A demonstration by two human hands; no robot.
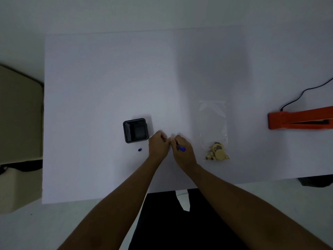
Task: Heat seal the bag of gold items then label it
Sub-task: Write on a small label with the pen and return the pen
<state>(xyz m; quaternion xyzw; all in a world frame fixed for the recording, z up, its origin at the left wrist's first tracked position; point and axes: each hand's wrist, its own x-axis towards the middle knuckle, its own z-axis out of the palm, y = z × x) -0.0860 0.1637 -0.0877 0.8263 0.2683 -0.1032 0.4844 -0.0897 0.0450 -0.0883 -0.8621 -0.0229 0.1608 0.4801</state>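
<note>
The right hand [182, 150] is gripping a blue pen [181, 148] in curled fingers, touching the loosely fisted left hand [158, 144]; what that one is pinching is too small to tell. The clear plastic bag of gold items [214, 130] is lying right of the grip, the orange heat sealer [299, 120] farther right, the small blue cap [140, 150] and black square tray [135, 130] to its left.

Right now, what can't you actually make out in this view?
- Head view: the orange heat sealer is cut off by the right edge.
- Whatever the left hand and right hand pinch between them is hidden by the fingers; only the blue pen end shows.
- Any seal on the clear bag is too faint to tell.
- The black tray contents are too dark.
</note>
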